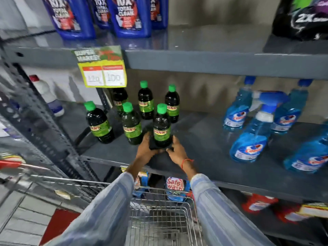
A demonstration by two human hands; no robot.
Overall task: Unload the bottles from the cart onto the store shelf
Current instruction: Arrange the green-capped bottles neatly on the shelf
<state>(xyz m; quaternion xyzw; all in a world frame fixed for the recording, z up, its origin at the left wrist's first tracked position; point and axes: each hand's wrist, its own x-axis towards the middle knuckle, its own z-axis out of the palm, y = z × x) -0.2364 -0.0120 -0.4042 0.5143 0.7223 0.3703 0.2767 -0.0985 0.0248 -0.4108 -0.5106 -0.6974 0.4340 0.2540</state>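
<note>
A dark bottle with a green cap and green label (pixel 161 126) stands upright on the grey middle shelf (pixel 204 150). My left hand (pixel 146 147) and my right hand (pixel 176 150) both clasp its base from either side. Several matching green-capped bottles (pixel 131 125) stand just left of and behind it on the same shelf. The wire cart (pixel 163 226) sits below my forearms, its visible basket floor bare.
Blue spray bottles (pixel 253 132) fill the shelf's right side. Blue detergent jugs (pixel 129 15) stand on the upper shelf, with a yellow price tag (pixel 104 71) hanging from its edge. A slotted upright post (pixel 40 121) is at left. Packets (pixel 175 187) fill the lower shelf.
</note>
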